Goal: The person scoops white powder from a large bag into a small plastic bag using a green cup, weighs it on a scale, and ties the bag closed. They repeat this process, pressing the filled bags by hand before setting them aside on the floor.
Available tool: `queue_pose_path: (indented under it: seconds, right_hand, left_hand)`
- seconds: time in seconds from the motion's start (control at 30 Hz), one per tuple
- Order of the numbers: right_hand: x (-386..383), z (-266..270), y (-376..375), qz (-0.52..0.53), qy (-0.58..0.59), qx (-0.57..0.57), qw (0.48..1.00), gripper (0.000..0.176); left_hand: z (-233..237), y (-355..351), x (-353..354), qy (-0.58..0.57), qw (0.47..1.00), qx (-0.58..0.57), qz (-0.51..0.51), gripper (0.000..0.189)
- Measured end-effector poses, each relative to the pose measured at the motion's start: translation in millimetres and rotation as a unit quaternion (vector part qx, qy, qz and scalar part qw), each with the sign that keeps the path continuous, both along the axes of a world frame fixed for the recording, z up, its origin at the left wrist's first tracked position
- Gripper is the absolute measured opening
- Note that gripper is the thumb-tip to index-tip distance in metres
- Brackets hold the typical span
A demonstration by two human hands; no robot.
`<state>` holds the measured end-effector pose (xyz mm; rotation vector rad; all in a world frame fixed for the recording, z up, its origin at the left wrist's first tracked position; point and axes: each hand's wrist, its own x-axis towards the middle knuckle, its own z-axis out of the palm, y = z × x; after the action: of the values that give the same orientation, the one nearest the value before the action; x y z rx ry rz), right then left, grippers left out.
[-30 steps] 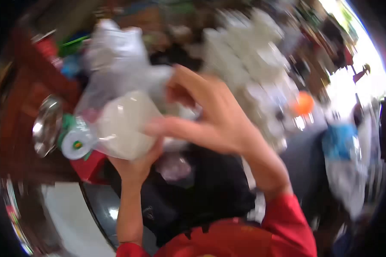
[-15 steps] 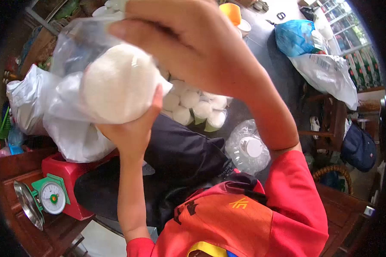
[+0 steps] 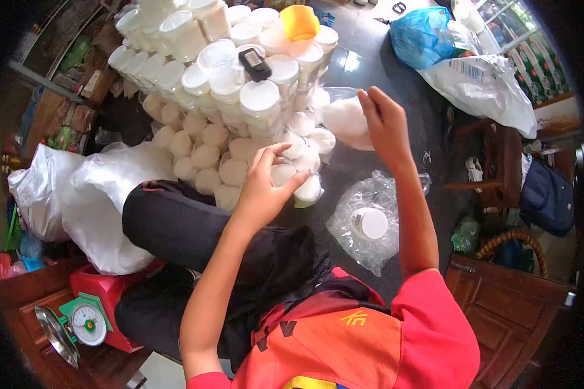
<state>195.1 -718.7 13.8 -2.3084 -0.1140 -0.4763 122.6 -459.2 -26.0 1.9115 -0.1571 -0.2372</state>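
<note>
From my right hand (image 3: 388,126), fingers pinched together, hangs a clear plastic bag of white contents (image 3: 347,123), tilted beside the pile. My left hand (image 3: 269,185) holds nothing; its thumb and fingers are spread in a curve over the near edge of the pile. That pile is made of white round-ended bags (image 3: 232,172), packed close together on the dark floor. Behind them, tubs with white lids (image 3: 259,96) stand stacked in rows. A small black device (image 3: 255,64) and an orange cup (image 3: 299,23) rest on top of the tubs.
Clear plastic with a white-lidded container (image 3: 374,223) lies right of my legs. White sacks (image 3: 107,201) stand at the left, above a green dial scale (image 3: 87,324) and a red stool (image 3: 120,292). Blue (image 3: 422,39) and white bags (image 3: 480,87) sit at the upper right.
The white-filled bag, held up close before me in my left hand, is now lower and to the right, in my right hand. My left hand has let go and moved over the pile.
</note>
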Motion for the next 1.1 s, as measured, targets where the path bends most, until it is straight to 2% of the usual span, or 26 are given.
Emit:
queue_pose_path:
  seconds: [0.03,0.13,0.2,0.23,0.3,0.37,0.47,0.53,0.57,0.6,0.67,0.7,0.77,0.83,0.87,0.9,1.03,1.1]
  right_hand:
    - [7.5,-20.3,-15.5,-0.007,0.001,0.001,1.0,0.029]
    - [32.0,-88.9,-62.5,-0.061,0.03,-0.007,0.998,0.032]
    - [45.2,-135.2,-92.0,-0.147,0.065,-0.012,0.987,0.035]
    - [48.7,-153.6,-99.1,-0.145,0.07,-0.012,0.987,0.035]
    - [58.6,-187.1,-108.4,-0.221,0.111,0.096,0.964,0.038]
    - [84.7,-242.9,-115.0,-0.254,0.127,0.099,0.954,0.038]
    - [107.2,-276.0,-105.7,-0.302,0.165,0.096,0.934,0.036]
    - [123.0,-282.7,-90.0,-0.367,0.163,0.14,0.905,0.033]
    - [127.8,-283.6,-86.1,-0.389,0.203,0.148,0.886,0.031]
    - [137.3,-297.0,-85.3,-0.385,0.204,0.147,0.888,0.031]
    - [160.2,-350.6,-92.6,-0.471,0.221,0.211,0.827,0.029]
    - [167.6,-370.2,-93.7,-0.46,0.262,0.18,0.829,0.031]
    - [161.1,-333.8,-55.6,-0.435,0.282,0.186,0.835,0.039]
    - [161.3,-328.1,-35.3,-0.417,0.313,0.171,0.836,0.042]
    - [160.4,-317.6,-24.5,-0.432,0.323,0.192,0.82,0.044]
    - [160.1,-316.7,-19.8,-0.447,0.333,0.213,0.803,0.047]
    - [155.2,-320.0,-25.1,-0.395,0.369,0.204,0.816,0.05]
    - [154.6,-336.7,-30.1,-0.435,0.384,0.202,0.789,0.053]
  left_hand:
    - [-1.8,-7.2,3.7,0.025,1.0,-0.007,-0.009,0.06]
    - [-0.6,-18.3,11.6,0.075,0.996,0.005,-0.058,0.061]
    - [-11.9,-21.3,15.2,0.068,0.995,0.012,-0.073,0.058]
    - [-19.1,-22.7,15.8,0.107,0.991,-0.016,-0.075,0.055]
    - [-36.7,-25.3,16.1,0.148,0.985,-0.043,-0.073,0.052]
    - [-54.3,-27.0,14.6,0.183,0.978,-0.062,-0.078,0.048]
    - [-62.8,-24.5,15.8,0.205,0.974,-0.069,-0.075,0.047]
    - [-63.3,-21.3,16.5,0.21,0.973,-0.071,-0.064,0.047]
    - [-63.1,-19.7,16.7,0.213,0.973,-0.075,-0.056,0.046]
    - [-63.4,-17.8,17.4,0.213,0.973,-0.076,-0.051,0.046]
    - [-65.1,-15.5,16.4,0.223,0.971,-0.072,-0.055,0.045]
    - [-68.8,-16.0,14.9,0.217,0.972,-0.069,-0.051,0.045]
    - [-65.2,-16.7,15.3,0.214,0.973,-0.068,-0.052,0.046]
    - [-57.7,-16.0,14.5,0.213,0.974,-0.056,-0.059,0.047]
    - [-58.3,-16.6,12.8,0.214,0.973,-0.059,-0.057,0.047]
    - [-58.3,-16.8,11.0,0.213,0.974,-0.056,-0.059,0.047]
    - [-54.8,-13.8,8.2,0.19,0.979,-0.028,-0.07,0.047]
    - [-53.3,-13.6,6.6,0.182,0.98,-0.017,-0.074,0.047]
